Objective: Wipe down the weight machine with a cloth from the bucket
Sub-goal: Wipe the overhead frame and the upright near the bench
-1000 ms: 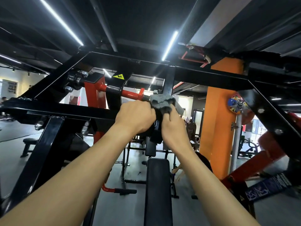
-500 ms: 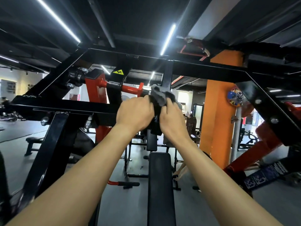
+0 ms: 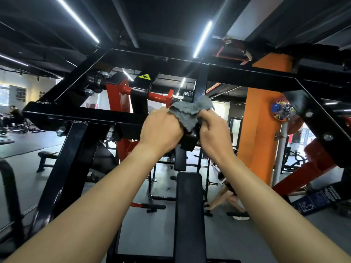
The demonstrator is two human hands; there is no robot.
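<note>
1. Head cam, far L: 1 person (image 3: 14, 112) sits in the bg, small & blurry.
2. Weight machine (image 3: 76, 112): black beams cross the whole view. 1 yellow warning sticker (image 3: 144, 77) on the upper L part, 1 red shaft (image 3: 159, 95) running R from the red arm below it.
3. Left grip (image 3: 161, 128): fingers curled, clamped on the cloth's L end. Sits about where it was 0.5 s ago.
4. Cloth (image 3: 188, 114): 1, grey, fuzzy. Stretched betw. the 2 grips, its top edge touching the foot of the black upright post (image 3: 201, 82), just R of the shaft's end. Vs 0.5 s ago: it was a tight bunch; now spread wider, with a flap hanging down the middle.
5. Right grip (image 3: 213, 128): fingers curled, pinching the cloth's R edge. Has shifted R & a bit up; the 2 grips were knuckle to knuckle, now a gap w/ cloth in it.
6. Below the grips: 1 long black pad (image 3: 190, 205) running toward the camera.
7. R of the pad: 1 person (image 3: 226, 194) low on the floor, partly hidden by the R forearm.
8. Further R: 1 orange pillar (image 3: 264, 120).
</note>
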